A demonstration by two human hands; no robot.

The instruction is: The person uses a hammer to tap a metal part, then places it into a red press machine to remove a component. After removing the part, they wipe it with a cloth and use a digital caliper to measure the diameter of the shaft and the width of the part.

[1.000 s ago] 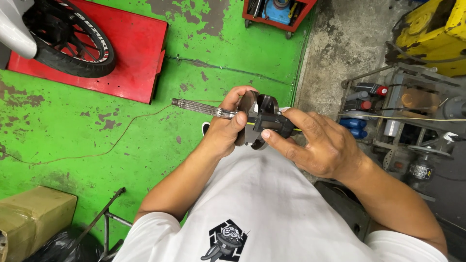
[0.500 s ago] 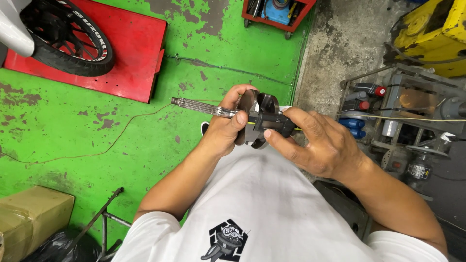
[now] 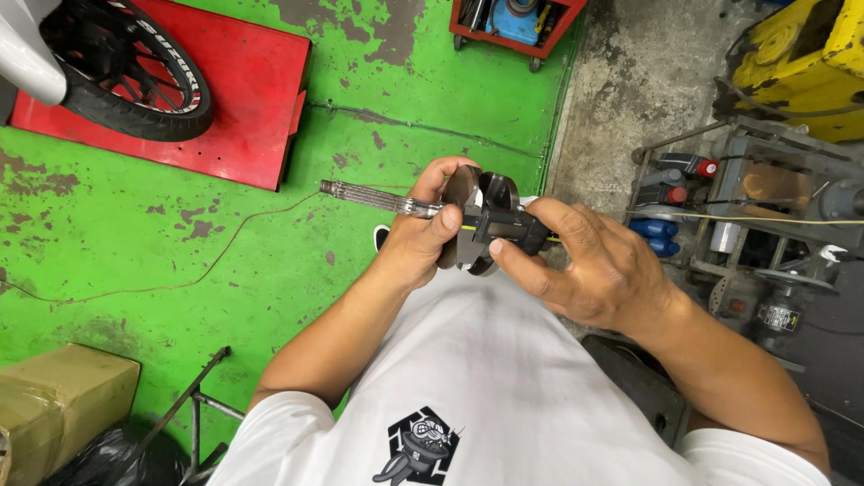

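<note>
No shift in hands [image 3: 423,234] w/ crankshaft [image 3: 477,193]; chipped green floor [image 3: 135,261], red platform [image 3: 225,81].

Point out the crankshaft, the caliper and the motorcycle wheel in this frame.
crankshaft [image 3: 373,196]: head view, on the splined shaft end sticking out left.
caliper [image 3: 504,225]: head view, on its dark body across the crank webs.
motorcycle wheel [image 3: 148,99]: head view, on the black tyre over the red platform.

Steel crankshaft [image 3: 468,211] w/ two round dark webs, held approx level above the green floor, splined shaft pointing left. Black caliper [image 3: 506,227] sits across the webs.
</note>
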